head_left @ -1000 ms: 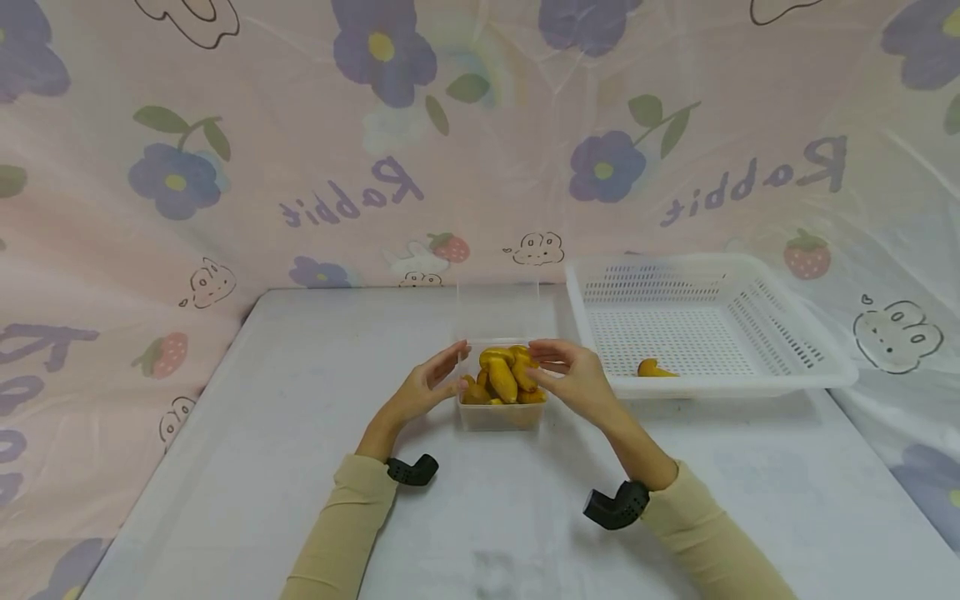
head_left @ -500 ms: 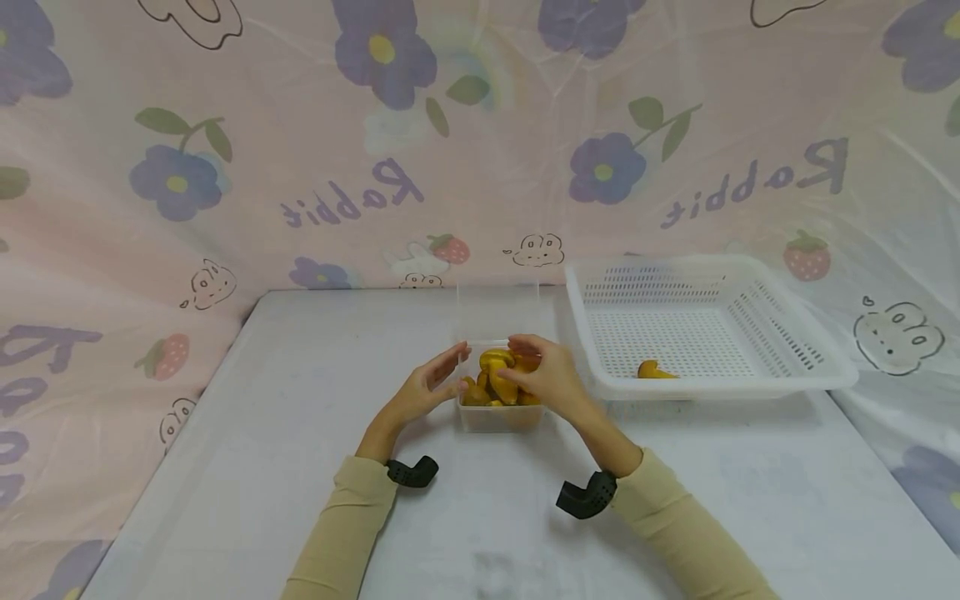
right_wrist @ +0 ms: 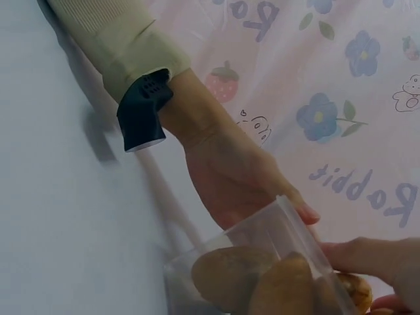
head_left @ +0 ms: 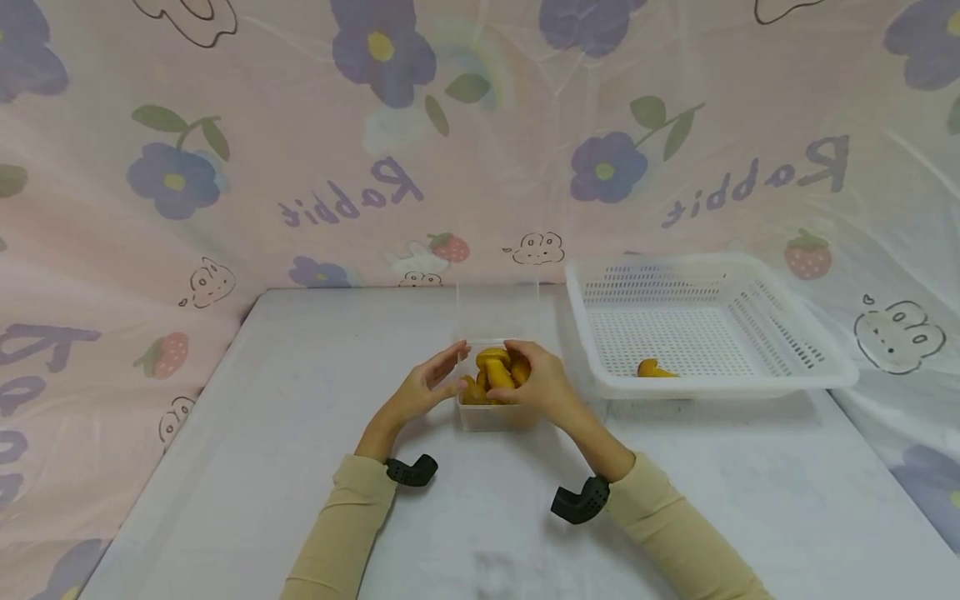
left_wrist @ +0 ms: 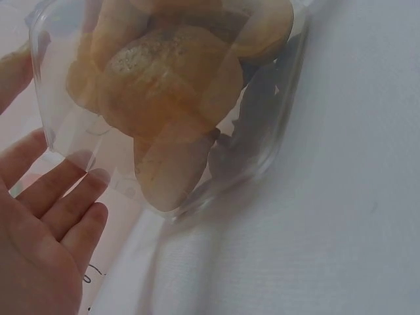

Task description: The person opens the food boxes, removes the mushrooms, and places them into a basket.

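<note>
Sitting heaped in the clear box (head_left: 483,419), the yellow-brown mushrooms (head_left: 498,372) lie between the two hands as I look through the head view. The left hand (head_left: 420,393) has its fingers extended, touching the box's left side. The right hand (head_left: 547,387) reaches over the right side, thumb and fingers parted around the mushrooms; whether it grips one I cannot tell. Further right, another mushroom (head_left: 652,369) lies in the white basket (head_left: 720,384).

We see a broad, smooth white worktop (head_left: 247,467). On it, near the middle, stands a clear plastic box (head_left: 487,419); near that, to the right and reaching farther back, sits a larger white plastic basket (head_left: 735,385) with slotted sides.
</note>
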Motion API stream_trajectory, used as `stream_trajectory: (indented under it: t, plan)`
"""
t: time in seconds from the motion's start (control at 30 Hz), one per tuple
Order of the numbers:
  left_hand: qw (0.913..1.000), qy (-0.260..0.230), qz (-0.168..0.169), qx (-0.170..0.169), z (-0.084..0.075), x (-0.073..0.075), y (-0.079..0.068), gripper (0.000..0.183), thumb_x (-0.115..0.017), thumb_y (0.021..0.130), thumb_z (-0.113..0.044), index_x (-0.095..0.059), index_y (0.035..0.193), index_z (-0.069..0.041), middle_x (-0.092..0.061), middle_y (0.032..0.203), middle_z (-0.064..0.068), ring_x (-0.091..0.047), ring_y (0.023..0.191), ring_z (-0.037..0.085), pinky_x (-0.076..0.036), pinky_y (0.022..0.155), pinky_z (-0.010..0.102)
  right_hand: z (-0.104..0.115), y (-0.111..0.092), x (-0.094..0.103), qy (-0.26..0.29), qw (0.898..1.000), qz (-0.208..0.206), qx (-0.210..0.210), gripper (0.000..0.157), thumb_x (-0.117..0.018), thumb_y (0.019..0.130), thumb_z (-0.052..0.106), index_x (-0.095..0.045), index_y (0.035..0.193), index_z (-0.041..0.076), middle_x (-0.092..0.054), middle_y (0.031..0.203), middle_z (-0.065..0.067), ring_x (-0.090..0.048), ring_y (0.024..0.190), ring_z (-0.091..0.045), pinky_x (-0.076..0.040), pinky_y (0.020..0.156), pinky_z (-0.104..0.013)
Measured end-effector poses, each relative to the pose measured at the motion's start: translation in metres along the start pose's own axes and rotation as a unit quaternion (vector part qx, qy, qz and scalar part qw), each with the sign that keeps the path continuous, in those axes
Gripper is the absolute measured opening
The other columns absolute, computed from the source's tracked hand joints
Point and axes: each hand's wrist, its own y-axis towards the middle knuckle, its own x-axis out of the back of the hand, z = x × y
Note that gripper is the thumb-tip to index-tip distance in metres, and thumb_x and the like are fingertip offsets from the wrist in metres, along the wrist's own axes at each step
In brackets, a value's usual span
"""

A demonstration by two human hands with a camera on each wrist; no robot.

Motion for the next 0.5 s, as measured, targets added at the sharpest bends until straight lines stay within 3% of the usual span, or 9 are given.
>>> stream_trajectory:
  t: [0.2, 0.5]
  plan:
    - [1.0000, 0.004, 0.001, -0.006, 0.0011, 0.0002, 0.0009, 0.069, -0.061, 0.095, -0.016, -0.024, 0.152, -0.004, -0.034, 0.157, 0.016, -0.029, 0.148, 0.032, -0.022, 0.124, 0.044, -0.0016, -0.0014, -0.0052, 0.011, 0.999, -0.030, 0.016, 0.063, -0.084, 0.070, 0.010, -0.058, 0.126, -0.005, -0.064, 0.124, -0.021, -0.062, 0.113, -0.034, -0.053, 0.101, -0.048]
    - [1.0000, 0.002, 0.001, -0.006, 0.0023, 0.0003, 0.0002, 0.068, -0.061, 0.095, -0.016, -0.025, 0.152, -0.005, -0.034, 0.156, 0.018, -0.028, 0.149, 0.032, -0.022, 0.124, 0.044, -0.0033, -0.0024, -0.0079, 0.081, 0.992, -0.092, 0.032, 0.050, -0.079, 0.072, 0.000, -0.062, 0.119, -0.005, -0.067, 0.118, -0.023, -0.065, 0.106, -0.036, -0.057, 0.095, -0.048]
